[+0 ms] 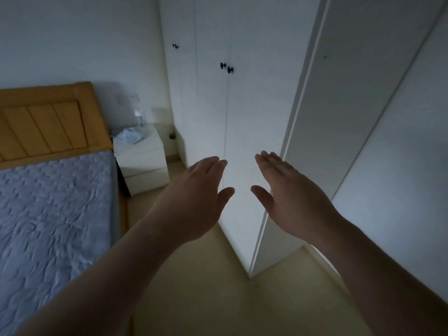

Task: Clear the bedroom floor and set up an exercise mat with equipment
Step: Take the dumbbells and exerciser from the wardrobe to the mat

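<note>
left hand (201, 197), right hand (291, 192) flat and empty before wardrobe (254, 105). No mat visible; expect light, floppy: grab mid-roll.

Bare floor (218, 299) runs open from near to far between the bed (53, 214) on the left and the wardrobe (242, 112) on the right — narrowing at the far end, where a white nightstand (143, 163) blocks the corner beside the bed.
</note>
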A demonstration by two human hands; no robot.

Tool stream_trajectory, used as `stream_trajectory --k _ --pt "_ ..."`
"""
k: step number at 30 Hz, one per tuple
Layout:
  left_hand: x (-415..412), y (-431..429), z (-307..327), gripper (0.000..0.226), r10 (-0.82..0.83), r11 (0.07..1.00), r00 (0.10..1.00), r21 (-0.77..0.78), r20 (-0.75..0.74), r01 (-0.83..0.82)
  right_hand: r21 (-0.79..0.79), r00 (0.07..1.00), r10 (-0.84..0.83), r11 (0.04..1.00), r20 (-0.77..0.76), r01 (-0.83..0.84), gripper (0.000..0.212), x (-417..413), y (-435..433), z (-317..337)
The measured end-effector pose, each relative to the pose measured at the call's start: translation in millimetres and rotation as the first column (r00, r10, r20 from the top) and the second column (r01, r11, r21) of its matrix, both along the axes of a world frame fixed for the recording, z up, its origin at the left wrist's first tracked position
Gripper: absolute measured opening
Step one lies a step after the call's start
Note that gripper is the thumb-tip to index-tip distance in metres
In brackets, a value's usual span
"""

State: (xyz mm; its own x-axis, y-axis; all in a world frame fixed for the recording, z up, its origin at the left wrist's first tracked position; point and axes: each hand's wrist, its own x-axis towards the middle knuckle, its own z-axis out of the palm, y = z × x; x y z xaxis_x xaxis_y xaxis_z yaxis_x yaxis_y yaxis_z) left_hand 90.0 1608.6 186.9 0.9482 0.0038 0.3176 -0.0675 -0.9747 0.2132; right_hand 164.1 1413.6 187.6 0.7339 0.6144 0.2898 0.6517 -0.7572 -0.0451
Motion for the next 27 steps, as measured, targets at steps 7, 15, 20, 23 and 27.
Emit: stream_trajectory --k 7,15,20,23,27 --pt "92 120 -3 0.063 -0.019 1.000 0.999 0.005 0.029 0.019 0.073 0.999 -0.049 0.996 0.000 0.048 0.066 88 122 3" --pt "196 227 18 0.063 -0.158 0.983 0.987 0.095 0.009 0.156 0.098 0.986 -0.166 0.981 -0.019 0.167 0.066 173 218 17" --pt "277 272 14 0.063 -0.213 0.959 0.977 0.187 -0.012 0.211 0.113 0.968 -0.248 0.962 -0.029 0.250 0.066 245 258 16" --pt "318 287 13 0.061 -0.236 0.947 0.972 0.225 -0.002 0.231 0.123 0.960 -0.280 0.952 -0.025 0.281 0.066 286 272 16" --pt "378 299 21 0.062 -0.244 0.955 0.970 0.179 0.022 0.236 0.155 0.950 -0.312 0.937 -0.034 0.313 0.066 340 284 26"
